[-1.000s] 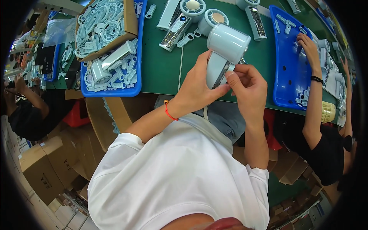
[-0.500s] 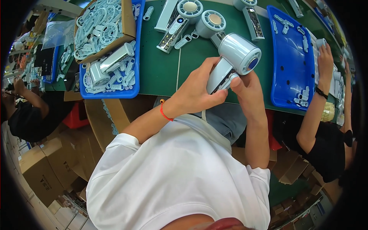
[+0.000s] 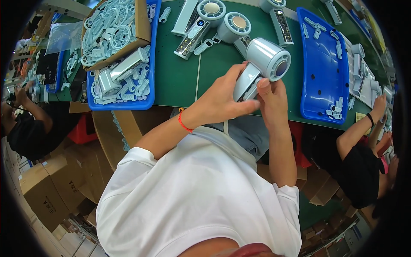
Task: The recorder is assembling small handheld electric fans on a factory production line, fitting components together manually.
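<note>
A pale blue handheld fan (image 3: 266,55) is between my hands above the table's near edge, its round head up and its handle slanting down to the left. My left hand (image 3: 222,95) is closed round the handle, the thumb stretched across below it. My right hand (image 3: 274,100) grips the fan at the base of its head, thumb on the near side of the handle and the other fingers partly hidden behind. The handle's open side shows dark inner parts. Beyond my hands lie another fan (image 3: 233,26) and a fan with its handle open and a lit button panel (image 3: 197,34).
At the left, a blue tray (image 3: 152,92) holds loose plastic parts and a cardboard box (image 3: 143,21) full of pale rings and strips. To the right stands a blue tray (image 3: 317,77) with a few small parts. A co-worker's arm (image 3: 357,132) is beyond it.
The fan has turned slightly, so more of its grille end faces me. My left thumb has shifted right, and my right thumb has moved onto the handle's top. The right-hand co-worker's arm has drawn back.
</note>
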The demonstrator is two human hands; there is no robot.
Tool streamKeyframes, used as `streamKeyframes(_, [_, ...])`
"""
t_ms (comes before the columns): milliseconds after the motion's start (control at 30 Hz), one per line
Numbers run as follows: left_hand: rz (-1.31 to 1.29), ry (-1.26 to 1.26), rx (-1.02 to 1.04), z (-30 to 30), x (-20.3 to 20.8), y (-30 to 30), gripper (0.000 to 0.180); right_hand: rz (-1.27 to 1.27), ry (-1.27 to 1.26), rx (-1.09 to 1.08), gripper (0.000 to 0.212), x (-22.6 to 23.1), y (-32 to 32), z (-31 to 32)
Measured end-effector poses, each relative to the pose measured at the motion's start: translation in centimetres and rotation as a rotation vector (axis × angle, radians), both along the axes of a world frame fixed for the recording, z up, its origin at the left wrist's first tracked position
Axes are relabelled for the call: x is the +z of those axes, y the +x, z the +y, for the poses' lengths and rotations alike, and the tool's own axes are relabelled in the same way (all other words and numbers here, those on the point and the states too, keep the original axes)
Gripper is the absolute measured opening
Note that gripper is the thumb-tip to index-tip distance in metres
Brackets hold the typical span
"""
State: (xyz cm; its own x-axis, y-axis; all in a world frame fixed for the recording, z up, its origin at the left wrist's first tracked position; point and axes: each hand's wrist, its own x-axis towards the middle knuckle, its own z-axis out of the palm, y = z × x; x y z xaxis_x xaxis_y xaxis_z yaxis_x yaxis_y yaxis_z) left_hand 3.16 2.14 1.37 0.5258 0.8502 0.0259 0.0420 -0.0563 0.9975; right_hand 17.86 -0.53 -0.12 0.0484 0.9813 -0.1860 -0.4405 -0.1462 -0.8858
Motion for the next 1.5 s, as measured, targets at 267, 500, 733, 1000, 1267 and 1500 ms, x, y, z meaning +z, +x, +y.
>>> streamKeyframes(267, [0.148, 0.599, 0.191, -0.7, -1.1, -0.2, 0.070, -0.274, 0.160, -0.088, 0.055, 1.3, -2.3, -0.3])
streamKeyframes(500, [0.076, 0.367, 0.139, -3.1, -3.3, -3.9, 0.010, -0.683, 0.599, 0.041, 0.020, -1.3, -0.7, -0.8])
streamKeyframes(733, [-0.219, 1.128, -0.181, -7.0, 0.2, -1.6, 0.011, -0.781, 0.502, 0.076, 0.024, -2.6, -2.4, -2.8])
streamKeyframes(1000, [0.676, 1.011, 0.007, -2.1, 0.1, -2.0, 0.060, -1.483, 0.555, 0.346, 0.064, 1.9, 0.6, -1.8])
streamKeyframes(1267, [0.823, 1.020, 0.052, -0.8, -0.2, -1.5, 0.043, -1.318, 0.447, 0.113, 0.046, -1.3, 1.2, -3.4])
streamKeyframes(1500, [0.757, 1.096, 0.058, -0.6, -1.1, -1.5, 0.044, -1.514, 0.655, 0.022, 0.042, -2.8, 1.3, -3.4])
